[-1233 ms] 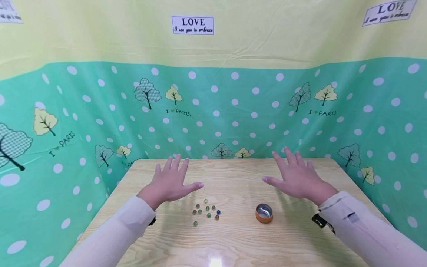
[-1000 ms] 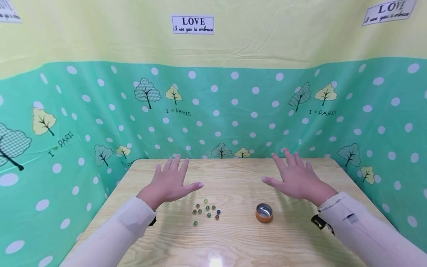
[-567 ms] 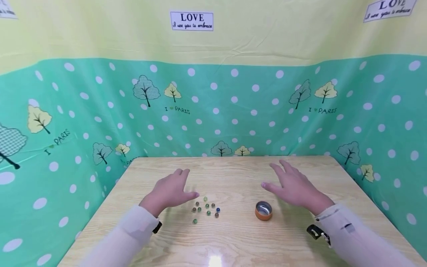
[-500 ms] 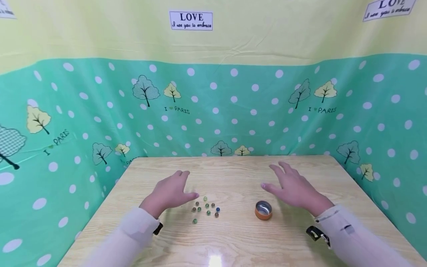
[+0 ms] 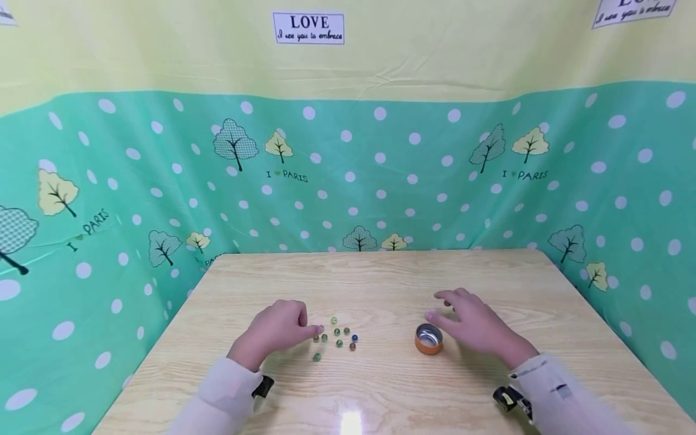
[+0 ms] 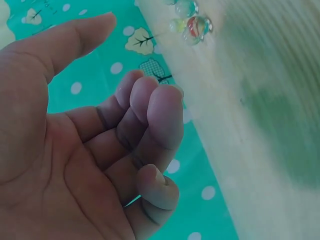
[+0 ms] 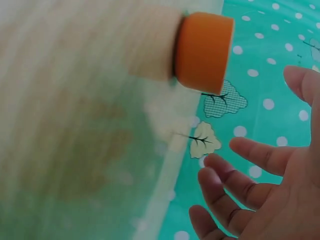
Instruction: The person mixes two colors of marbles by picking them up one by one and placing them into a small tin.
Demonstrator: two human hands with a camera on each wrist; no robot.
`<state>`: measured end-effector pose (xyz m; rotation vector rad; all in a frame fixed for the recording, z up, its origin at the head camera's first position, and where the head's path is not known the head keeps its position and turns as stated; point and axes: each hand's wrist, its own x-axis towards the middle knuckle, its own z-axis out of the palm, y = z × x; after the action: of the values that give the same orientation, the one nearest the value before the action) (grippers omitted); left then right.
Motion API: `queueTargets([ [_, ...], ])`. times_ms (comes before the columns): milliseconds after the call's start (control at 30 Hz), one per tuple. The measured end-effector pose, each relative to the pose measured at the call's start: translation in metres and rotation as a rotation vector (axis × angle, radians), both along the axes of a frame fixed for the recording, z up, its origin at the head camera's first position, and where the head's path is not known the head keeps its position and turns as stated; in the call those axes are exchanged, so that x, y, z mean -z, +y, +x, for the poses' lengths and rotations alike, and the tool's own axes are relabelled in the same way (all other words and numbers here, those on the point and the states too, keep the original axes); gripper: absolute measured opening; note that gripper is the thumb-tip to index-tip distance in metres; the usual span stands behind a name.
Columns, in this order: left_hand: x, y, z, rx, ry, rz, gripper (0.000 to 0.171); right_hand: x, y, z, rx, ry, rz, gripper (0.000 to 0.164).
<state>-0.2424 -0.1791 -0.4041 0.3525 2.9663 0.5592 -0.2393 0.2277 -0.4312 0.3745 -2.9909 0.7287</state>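
My left hand [image 5: 276,331] hovers just left of a loose group of glass marbles, thumb tip close to the nearest ones. Among them are a blue marble [image 5: 354,338] and a green marble [image 5: 317,357], set apart toward the front. In the left wrist view its fingers [image 6: 167,117] bend loosely, thumb apart, palm bare; some marbles [image 6: 197,29] show at the top. Beside a small round orange tin [image 5: 428,348] with a silvery inside, my right hand [image 5: 478,326] hangs with fingers spread and relaxed. The right wrist view shows a gap between those fingers [image 7: 220,187] and the tin.
Both hands are over a light wood-grain table [image 5: 375,284]. A green dotted cloth [image 5: 380,181] with printed trees encloses its back and sides. Dark devices, such as the black one [image 5: 263,386] at the left wrist, sit under the sleeves. Light glares at the table's front.
Both hands have come down and nearer, from flat, outstretched fingers to bent ones. The left now reaches the marbles' edge, the right the tin's side. The view has tipped slightly downward. Marbles and tin stay put.
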Motion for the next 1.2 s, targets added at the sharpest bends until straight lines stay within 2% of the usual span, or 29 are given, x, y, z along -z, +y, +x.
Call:
queueTargets([
  [167,0.006,0.0,0.004,0.028,-0.022,0.039,0.039,0.009,-0.002,0.001,-0.006,-0.04,-0.098,0.08],
  [333,0.013,0.0,0.007,0.089,-0.074,0.097,0.037,0.017,-0.003,0.001,-0.006,-0.099,-0.171,0.069],
  [500,0.018,0.0,0.008,0.13,-0.155,0.129,0.037,0.024,-0.003,-0.001,-0.002,-0.146,-0.227,0.067],
  [633,0.019,0.0,0.008,0.146,-0.181,0.128,0.035,0.026,-0.002,-0.003,-0.013,-0.182,-0.274,0.07],
  [767,0.018,0.0,0.009,0.145,-0.207,0.131,0.032,0.027,0.001,-0.004,-0.057,-0.213,-0.264,0.076],
  [933,0.013,0.005,0.005,0.148,-0.203,0.11,0.027,0.026,0.009,-0.008,-0.127,-0.219,-0.245,0.078],
  [1200,0.015,0.009,0.008,0.121,-0.203,0.071,0.025,0.03,0.013,-0.01,-0.162,-0.235,-0.239,0.074],
])
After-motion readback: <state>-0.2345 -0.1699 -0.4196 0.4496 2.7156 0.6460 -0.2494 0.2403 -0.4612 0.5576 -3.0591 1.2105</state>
